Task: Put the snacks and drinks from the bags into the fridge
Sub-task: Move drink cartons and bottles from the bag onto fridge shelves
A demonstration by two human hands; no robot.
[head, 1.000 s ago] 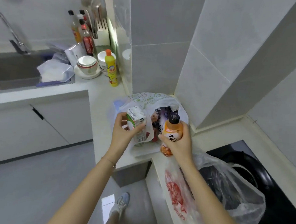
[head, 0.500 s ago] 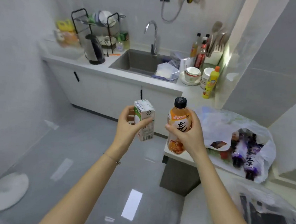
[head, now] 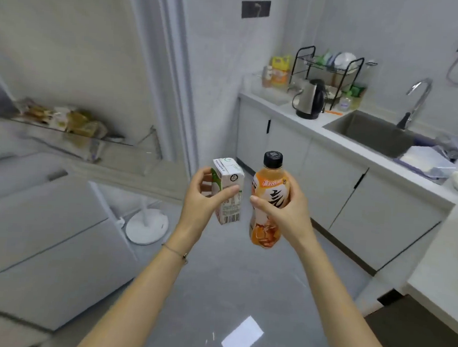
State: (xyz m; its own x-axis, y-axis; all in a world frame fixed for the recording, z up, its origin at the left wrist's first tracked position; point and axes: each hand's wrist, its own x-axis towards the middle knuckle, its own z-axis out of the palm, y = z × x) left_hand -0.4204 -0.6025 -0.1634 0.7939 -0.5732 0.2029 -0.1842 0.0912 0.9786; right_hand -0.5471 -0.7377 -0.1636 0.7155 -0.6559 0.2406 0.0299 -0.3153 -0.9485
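Head view shows the left hand (head: 207, 196) wrapped around a small drink carton (head: 228, 191), the right hand (head: 282, 207) clasping an orange bottle (head: 267, 203) just beside it, both upright above the floor; left of the hands an open fridge (head: 70, 146) already holds packets on its shelf; these two drinks remain to be shelved, so the task seems partway.

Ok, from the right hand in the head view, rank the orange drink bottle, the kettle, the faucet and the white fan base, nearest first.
From the right hand:
1. Orange drink bottle, held in that hand.
2. White fan base, on the floor to its left.
3. Kettle, on the counter up ahead.
4. Faucet, over the sink, far right.
The fan base and the kettle are close to call.
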